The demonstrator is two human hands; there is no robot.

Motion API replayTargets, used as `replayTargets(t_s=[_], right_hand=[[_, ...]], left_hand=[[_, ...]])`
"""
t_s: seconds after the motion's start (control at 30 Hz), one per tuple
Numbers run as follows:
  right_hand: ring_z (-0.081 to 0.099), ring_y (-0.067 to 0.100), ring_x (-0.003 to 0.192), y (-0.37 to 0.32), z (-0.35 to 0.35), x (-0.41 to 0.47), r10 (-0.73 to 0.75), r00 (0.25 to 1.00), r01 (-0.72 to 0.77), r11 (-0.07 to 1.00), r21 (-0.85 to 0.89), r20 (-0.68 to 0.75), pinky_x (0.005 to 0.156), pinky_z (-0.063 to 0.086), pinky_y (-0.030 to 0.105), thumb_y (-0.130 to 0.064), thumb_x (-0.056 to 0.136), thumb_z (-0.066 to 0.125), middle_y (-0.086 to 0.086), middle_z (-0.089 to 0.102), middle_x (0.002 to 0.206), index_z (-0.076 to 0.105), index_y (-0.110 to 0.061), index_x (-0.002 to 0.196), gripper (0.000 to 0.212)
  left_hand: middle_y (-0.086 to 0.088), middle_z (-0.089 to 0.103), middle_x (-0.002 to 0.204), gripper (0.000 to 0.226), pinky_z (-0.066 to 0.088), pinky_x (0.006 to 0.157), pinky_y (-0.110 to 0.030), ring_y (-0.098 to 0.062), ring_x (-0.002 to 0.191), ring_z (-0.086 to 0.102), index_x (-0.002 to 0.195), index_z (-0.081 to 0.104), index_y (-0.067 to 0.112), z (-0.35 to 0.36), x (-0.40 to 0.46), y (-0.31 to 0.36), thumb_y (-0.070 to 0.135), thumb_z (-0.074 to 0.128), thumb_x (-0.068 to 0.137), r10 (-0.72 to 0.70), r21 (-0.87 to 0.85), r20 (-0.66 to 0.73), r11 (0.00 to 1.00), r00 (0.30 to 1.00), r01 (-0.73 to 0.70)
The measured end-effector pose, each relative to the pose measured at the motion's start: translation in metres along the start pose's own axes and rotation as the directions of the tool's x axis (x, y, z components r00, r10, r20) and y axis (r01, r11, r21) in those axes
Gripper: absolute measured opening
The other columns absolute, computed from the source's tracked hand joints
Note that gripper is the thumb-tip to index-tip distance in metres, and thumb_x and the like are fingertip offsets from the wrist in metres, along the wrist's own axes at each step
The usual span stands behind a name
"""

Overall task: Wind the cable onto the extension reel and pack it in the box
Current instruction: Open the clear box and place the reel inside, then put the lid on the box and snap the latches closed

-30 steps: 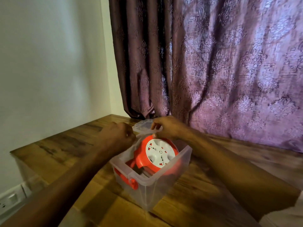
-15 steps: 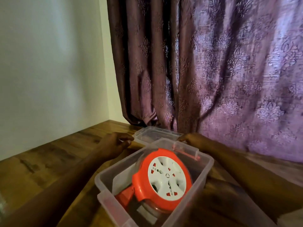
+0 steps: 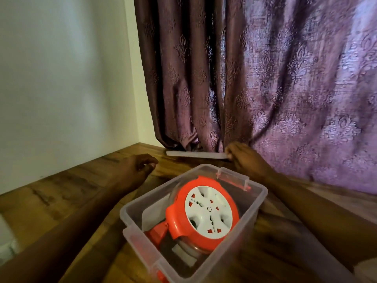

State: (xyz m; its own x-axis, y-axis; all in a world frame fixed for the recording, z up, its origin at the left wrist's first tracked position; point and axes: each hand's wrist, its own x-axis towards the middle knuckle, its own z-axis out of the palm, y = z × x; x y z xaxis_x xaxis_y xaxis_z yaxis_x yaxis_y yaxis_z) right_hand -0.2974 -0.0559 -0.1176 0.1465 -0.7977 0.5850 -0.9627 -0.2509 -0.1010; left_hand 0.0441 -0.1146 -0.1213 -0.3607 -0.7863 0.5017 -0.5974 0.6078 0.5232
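Wooden table (image 3: 61, 193) meets white wall (image 3: 61, 78), purple curtain (image 3: 265, 78).

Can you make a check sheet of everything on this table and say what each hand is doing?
Surface: wooden table, box stands on it.
Job's things: orange extension reel lies tilted inside the clear box; lid off, behind the box.
Clutter: nothing seen.
Hands: right hand grips the lid's end; left hand loosely curled, holding nothing.
Cables: no loose cable seen.
Surroundings: purple curtain, white wall.
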Motion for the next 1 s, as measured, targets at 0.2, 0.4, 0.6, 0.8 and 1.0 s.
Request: replayTargets(t_s=[0.2,0.4,0.6,0.8,1.0], right_hand=[[0.06,0.027,0.085,-0.038,-0.072,0.015,0.053,0.964,-0.016,0.99,0.142,-0.259,0.067,0.041,0.032,-0.007,0.098,0.046,0.012,0.066,0.098,0.055,-0.004,0.103,0.011],[0.056,0.019,0.086,-0.082,-0.147,0.016,0.182,0.919,-0.022,0.91,0.414,-0.349,0.07,0.045,0.03,-0.016,0.101,0.047,0.007,0.062,0.095,0.058,-0.012,0.095,0.013],[0.059,0.004,0.062,-0.126,-0.209,0.014,0.279,0.883,0.092,0.685,0.723,-0.377,0.053,0.048,0.016,-0.01,0.099,0.05,0.002,0.062,0.081,0.057,-0.02,0.082,0.021],[0.051,0.009,0.032,-0.127,-0.205,0.012,0.555,0.827,-0.219,0.464,0.858,-0.089,0.032,0.032,0.013,0.001,0.095,0.045,0.005,0.061,0.066,0.055,-0.018,0.078,0.027],[0.056,0.012,0.053,-0.115,-0.148,-0.014,0.496,0.849,-0.467,0.541,0.699,0.184,0.043,0.048,0.017,-0.013,0.091,0.066,0.006,0.062,0.07,0.063,-0.015,0.079,0.012]], left_hand=[[0.01,0.062,0.111,0.028,0.043,0.07,-0.02,0.003,0.081,0.055,0.123,0.061,0.028,-0.026,-0.008,0.031,0.033,0.058,0.095,0.041,0.032,-0.115,0.999,0.993,-0.038],[-0.01,0.059,0.134,0.047,0.048,0.09,-0.037,-0.017,0.098,0.059,0.139,0.046,0.025,-0.041,-0.025,0.066,0.045,0.049,0.097,-0.012,-0.011,-0.188,1.0,0.982,0.01],[-0.006,0.038,0.154,0.064,0.043,0.106,-0.05,-0.028,0.131,0.047,0.151,0.024,0.028,-0.074,-0.048,0.108,0.057,0.036,0.096,0.106,-0.082,-0.266,0.988,0.958,-0.132],[-0.005,0.07,0.078,0.033,0.055,0.063,-0.03,-0.02,0.063,0.066,0.104,0.061,0.016,-0.108,-0.067,0.138,0.044,0.042,0.101,0.033,-0.049,-0.285,0.998,0.958,-0.049],[-0.007,0.066,0.069,0.038,0.056,0.048,-0.031,-0.02,0.05,0.061,0.095,0.067,0.01,-0.088,-0.095,0.118,0.04,0.045,0.1,-0.218,0.061,0.066,0.975,0.974,0.214]])
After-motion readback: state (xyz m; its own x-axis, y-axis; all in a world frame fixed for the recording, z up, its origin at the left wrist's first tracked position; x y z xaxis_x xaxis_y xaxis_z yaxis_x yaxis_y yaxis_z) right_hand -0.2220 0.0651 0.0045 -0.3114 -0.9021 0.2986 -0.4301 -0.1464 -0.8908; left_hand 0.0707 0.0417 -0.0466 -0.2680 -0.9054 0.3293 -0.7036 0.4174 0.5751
